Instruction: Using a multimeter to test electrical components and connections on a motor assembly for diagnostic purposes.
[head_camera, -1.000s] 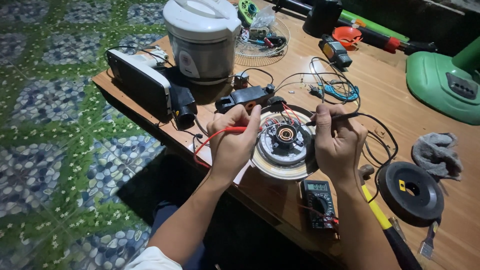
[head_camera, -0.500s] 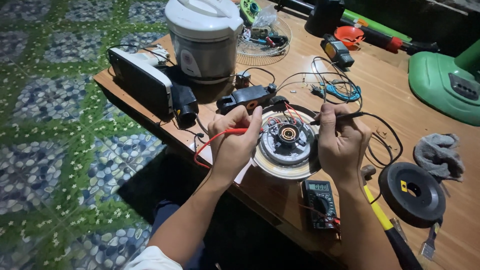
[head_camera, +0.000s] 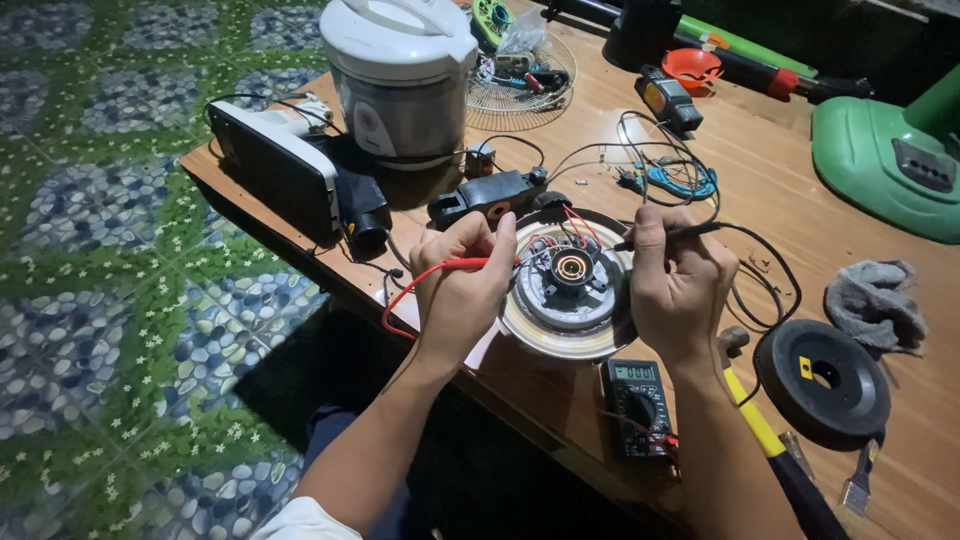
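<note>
Red probe (head_camera: 455, 266) pinched in my left hand (head_camera: 462, 290) fingers; black probe (head_camera: 668, 235) pinched in my right hand (head_camera: 678, 285) fingers. Both tips touch round motor assembly (head_camera: 568, 295) lying on wooden desk (head_camera: 760, 150) between hands. Multimeter (head_camera: 638, 405) near right wrist. Black disc (head_camera: 822, 380) farther right, yellow-handled hammer (head_camera: 770, 445) beside it.

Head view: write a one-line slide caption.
Left hand and right hand hold red and black probes on a round base.
</note>
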